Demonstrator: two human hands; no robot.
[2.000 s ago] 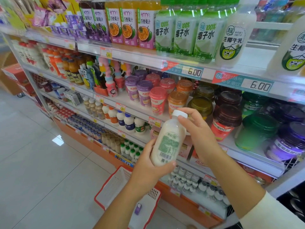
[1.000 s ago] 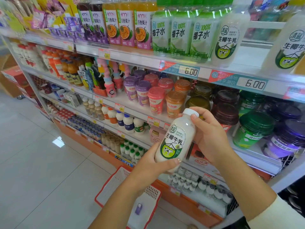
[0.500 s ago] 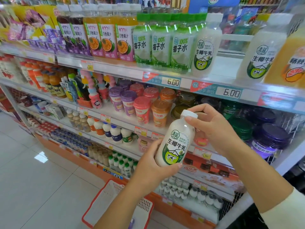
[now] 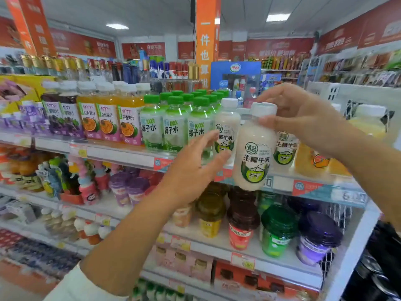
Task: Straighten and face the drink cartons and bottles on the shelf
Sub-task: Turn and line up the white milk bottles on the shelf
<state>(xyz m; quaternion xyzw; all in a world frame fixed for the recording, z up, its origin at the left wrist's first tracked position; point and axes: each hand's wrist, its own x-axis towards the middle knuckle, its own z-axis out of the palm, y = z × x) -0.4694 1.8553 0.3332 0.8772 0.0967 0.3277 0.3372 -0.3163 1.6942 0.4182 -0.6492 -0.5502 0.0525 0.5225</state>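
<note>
While the right hand [image 4: 303, 120] pinches the milk bottle [image 4: 253, 153] by its white cap, right of centre, its base hangs before the shelf edge [image 4: 121, 155]. The left hand [image 4: 193, 172], mid-frame, is spread open, holding nothing.

Single head-worn view faces forward, close to the top shelf [image 4: 121, 153].
</note>
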